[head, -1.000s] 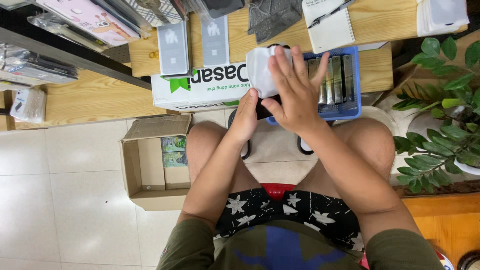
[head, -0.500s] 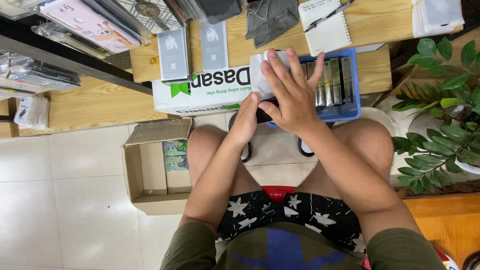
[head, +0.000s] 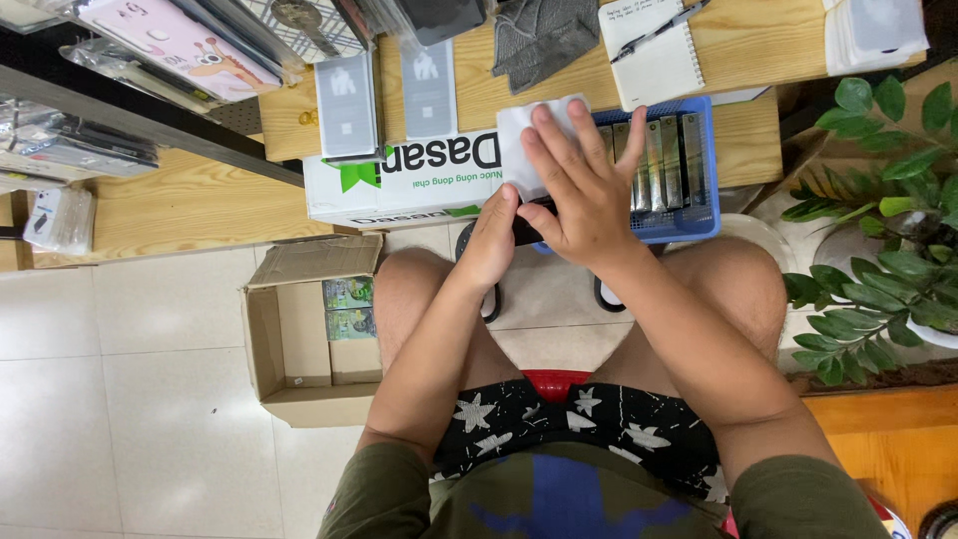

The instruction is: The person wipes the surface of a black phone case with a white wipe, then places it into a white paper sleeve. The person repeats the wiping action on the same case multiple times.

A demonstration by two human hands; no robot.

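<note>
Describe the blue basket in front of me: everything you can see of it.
The blue basket is a rectangular plastic crate with slotted, grid-like walls. It sits level at the edge of the wooden bench, beside a white carton. Inside, flat silvery packets stand upright in a row. The right hand, pressing a white cloth, covers its near-left corner. Whether the hand touches it is unclear.

White-green carton (head: 399, 180) on desk; brown box (head: 299, 334) on floor.
</note>
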